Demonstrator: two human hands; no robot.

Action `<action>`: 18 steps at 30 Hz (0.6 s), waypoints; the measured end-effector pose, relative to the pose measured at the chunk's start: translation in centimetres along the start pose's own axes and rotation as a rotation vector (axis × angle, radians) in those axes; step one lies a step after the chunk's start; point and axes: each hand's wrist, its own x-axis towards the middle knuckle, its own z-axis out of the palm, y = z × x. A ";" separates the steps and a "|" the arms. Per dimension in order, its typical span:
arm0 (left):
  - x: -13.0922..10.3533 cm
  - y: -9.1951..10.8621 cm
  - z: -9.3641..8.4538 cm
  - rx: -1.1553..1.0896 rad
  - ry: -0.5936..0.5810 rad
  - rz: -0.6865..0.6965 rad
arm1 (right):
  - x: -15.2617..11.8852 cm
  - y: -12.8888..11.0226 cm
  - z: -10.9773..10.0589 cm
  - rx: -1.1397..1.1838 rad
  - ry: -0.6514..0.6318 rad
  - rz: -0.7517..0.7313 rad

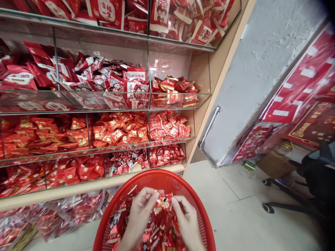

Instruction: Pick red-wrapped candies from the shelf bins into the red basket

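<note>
Packet point(164, 201) held two-handed over red basket point(162, 173)

Left hand point(142, 211) pinches one end, thumb against fingers; right hand point(186, 216) pinches the other. Packet spans the gap between them. Basket sits directly below the grip, mesh-walled, loose packets point(159, 230) inside. Beyond the grip: shelf unit point(200, 76), clear dividers, compartments heaped with mostly red packets.
</note>
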 end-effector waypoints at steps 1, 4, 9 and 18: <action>0.0 -0.1 0.0 -0.014 0.016 0.008 | -0.1 0.0 0.0 -0.009 0.005 -0.010; -0.2 0.0 0.1 -0.072 0.067 0.023 | -0.2 -0.4 -0.1 -0.031 0.015 -0.043; -0.4 0.2 0.2 -0.128 0.133 0.004 | 0.0 -0.9 -0.2 -0.027 0.024 -0.025; 1.3 -2.8 1.5 -0.256 0.381 0.039 | 0.8 -0.1 1.1 -0.011 0.088 -0.009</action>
